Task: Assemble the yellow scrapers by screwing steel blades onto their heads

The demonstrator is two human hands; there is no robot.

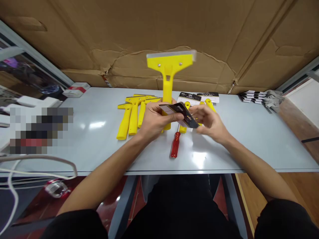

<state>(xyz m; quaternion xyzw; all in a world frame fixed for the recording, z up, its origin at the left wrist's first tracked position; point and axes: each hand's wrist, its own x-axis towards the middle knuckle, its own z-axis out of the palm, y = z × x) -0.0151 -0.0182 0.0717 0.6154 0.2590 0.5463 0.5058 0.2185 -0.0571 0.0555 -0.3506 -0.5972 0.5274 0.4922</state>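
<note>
My left hand [157,121] is closed around the handle of a yellow scraper [167,89], held upright with its wide blade head at the top. Its thumb also presses a black and white packaging card [183,114] against the handle. At the card's right edge, my right hand [211,122] has its fingers curled, with thumb and fingertips at the card. Below the card lies a screwdriver [175,145] with a red handle. Several more yellow scrapers [134,116] lie on the table to the left. Behind my right hand are other yellow handles [210,104], partly hidden.
The grey table [99,149] backs onto a cardboard sheet [159,26]. Further cards [189,97] lie at the back, with a stack of folded cards [253,96] and a grey cloth [273,100] at right. A small box [76,89] sits back left. White cables [37,159] cross the left front.
</note>
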